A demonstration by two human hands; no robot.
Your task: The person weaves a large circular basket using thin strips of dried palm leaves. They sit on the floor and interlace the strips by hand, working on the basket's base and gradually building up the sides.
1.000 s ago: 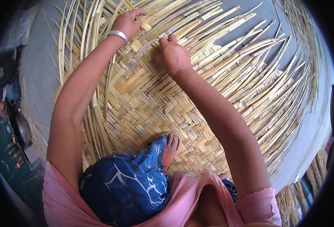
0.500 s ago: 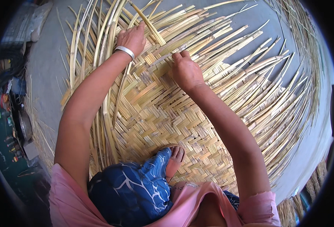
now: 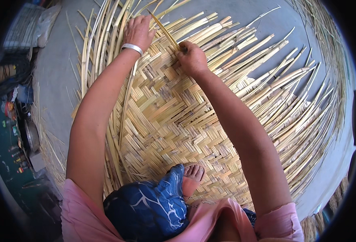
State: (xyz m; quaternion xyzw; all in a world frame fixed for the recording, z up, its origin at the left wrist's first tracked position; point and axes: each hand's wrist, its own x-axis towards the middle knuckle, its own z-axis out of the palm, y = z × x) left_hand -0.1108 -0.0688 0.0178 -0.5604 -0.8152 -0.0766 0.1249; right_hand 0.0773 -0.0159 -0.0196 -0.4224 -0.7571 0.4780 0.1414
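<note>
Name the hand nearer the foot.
Right. The right hand is straight ahead of the foot; the left hand is farther ahead, to the left, by the stalks.

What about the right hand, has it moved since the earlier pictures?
Yes. Against the herringbone-woven mat, the right hand has moved forward and slightly left.

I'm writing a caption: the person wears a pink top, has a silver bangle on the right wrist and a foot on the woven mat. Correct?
Not quite: the head view shows the silver bangle on the left wrist. The pink top and the foot on the woven mat are as you say.
</note>
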